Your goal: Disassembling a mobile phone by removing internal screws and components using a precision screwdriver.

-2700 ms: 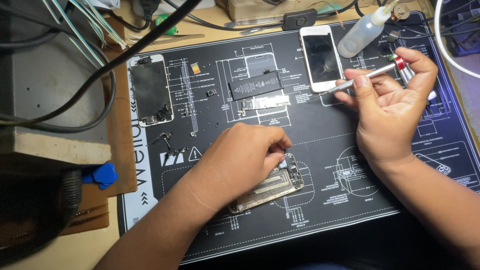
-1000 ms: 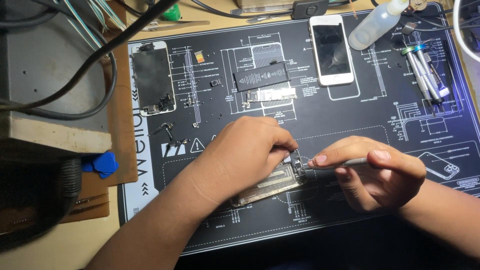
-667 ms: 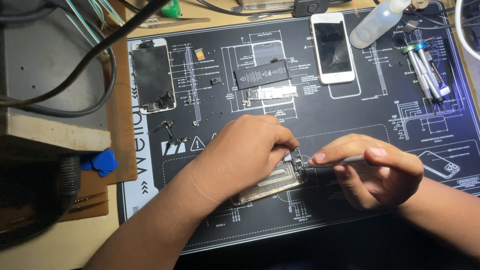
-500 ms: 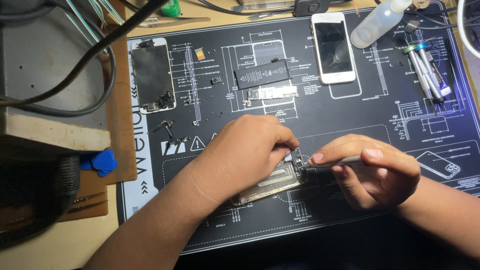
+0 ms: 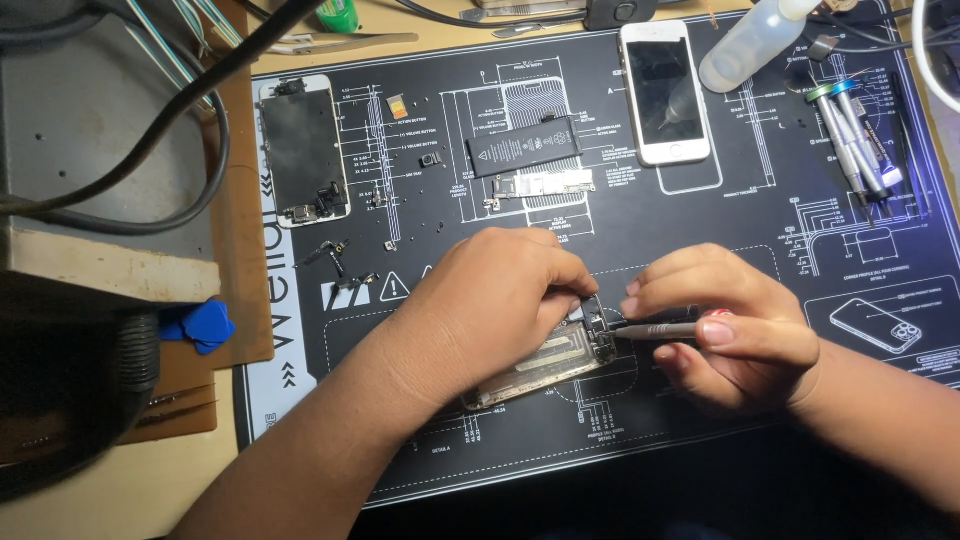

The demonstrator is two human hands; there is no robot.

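My left hand (image 5: 500, 305) presses down on an opened silver phone housing (image 5: 545, 362) that lies on the black repair mat (image 5: 700, 230). My right hand (image 5: 725, 330) grips a thin grey screwdriver (image 5: 655, 330), its tip touching the housing's upper right end. A black battery (image 5: 523, 146) and a narrow circuit board (image 5: 543, 185) lie above the hands. A detached screen with a black front (image 5: 303, 150) rests at the mat's left edge.
A white phone (image 5: 664, 90) and a clear squeeze bottle (image 5: 750, 42) lie at the top. Several screwdrivers (image 5: 855, 140) rest at the upper right. Tiny screws and parts (image 5: 345, 265) dot the mat's left. Blue picks (image 5: 200, 325), thick cables (image 5: 150, 150) and a grey box sit left.
My right hand took a screwdriver from the upper right and brought it down to the housing. Over the last second both hands stay nearly still at the housing's end.
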